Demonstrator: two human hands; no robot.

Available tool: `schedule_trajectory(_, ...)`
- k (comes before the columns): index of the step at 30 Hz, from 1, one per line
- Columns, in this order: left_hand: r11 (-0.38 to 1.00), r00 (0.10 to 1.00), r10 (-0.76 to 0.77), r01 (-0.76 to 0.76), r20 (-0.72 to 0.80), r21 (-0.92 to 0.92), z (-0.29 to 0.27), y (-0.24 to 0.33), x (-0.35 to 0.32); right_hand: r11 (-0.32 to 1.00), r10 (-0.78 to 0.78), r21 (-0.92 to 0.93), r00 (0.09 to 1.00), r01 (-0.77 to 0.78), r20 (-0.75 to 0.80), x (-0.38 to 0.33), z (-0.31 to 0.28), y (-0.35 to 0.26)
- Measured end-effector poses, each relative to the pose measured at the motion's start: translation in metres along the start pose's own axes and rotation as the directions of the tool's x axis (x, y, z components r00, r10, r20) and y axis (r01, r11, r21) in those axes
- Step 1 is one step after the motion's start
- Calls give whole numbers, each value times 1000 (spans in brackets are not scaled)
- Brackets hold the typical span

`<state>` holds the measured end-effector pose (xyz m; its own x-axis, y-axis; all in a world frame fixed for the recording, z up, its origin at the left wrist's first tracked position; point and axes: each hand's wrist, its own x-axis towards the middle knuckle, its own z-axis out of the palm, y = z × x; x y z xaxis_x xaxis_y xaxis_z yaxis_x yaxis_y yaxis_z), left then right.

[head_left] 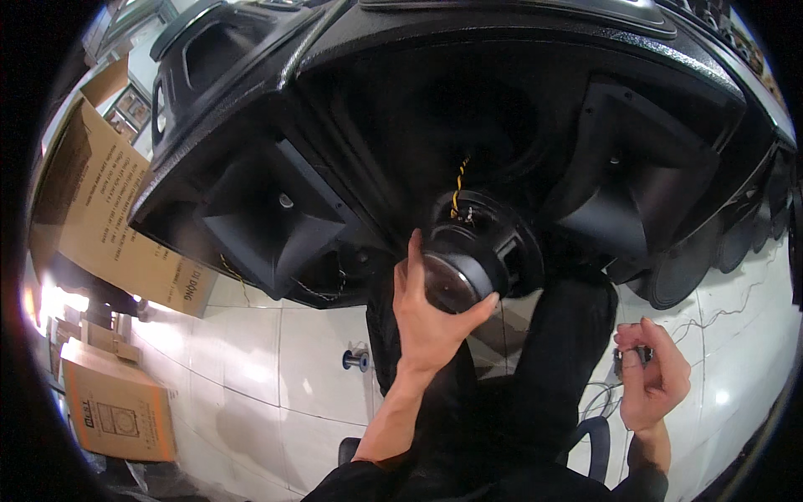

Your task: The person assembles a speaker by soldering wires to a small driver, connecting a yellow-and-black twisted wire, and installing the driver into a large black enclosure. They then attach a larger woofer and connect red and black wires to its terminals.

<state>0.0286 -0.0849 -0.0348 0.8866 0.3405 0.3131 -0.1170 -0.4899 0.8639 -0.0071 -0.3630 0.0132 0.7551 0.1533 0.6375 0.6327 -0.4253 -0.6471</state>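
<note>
My left hand (431,314) grips the shiny round magnet end of a black loudspeaker driver (477,251) and holds it up in front of a large black speaker cabinet (519,75). A twisted yellow and black wire (458,186) runs from the driver up into the cabinet's dark opening. My right hand (652,372) is lower at the right, away from the cabinet, with its fingers closed on a small dark object (629,358) whose kind I cannot make out. Two black horn flares sit in the cabinet, one at the left (272,213) and one at the right (640,180).
Brown cardboard boxes stand at the left (100,201) and lower left (117,406). A small spool (355,360) lies on the white tiled floor (276,360). More loose speaker drivers (686,276) lean at the right, with thin wires on the floor. My legs in black trousers (552,368) are below.
</note>
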Motion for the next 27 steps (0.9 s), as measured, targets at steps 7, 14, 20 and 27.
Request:
schedule_trajectory(7,411,958,-7,263,285,-873,-18,-27,-2,993,-107,45,994,108,-21,16,24,-18)
schedule_trajectory(14,-62,857,109,512,504,-857,2,-40,-15,990,-140,47,985,136,96,14,40,-1)
schedule_trajectory(20,-211,791,241,608,563,-765,24,-42,3,994,-88,-51,989,94,116,13,40,-3)
schedule_trajectory(27,-134,775,405,576,486,-807,40,-76,17,982,-174,-48,977,180,120,7,53,6)
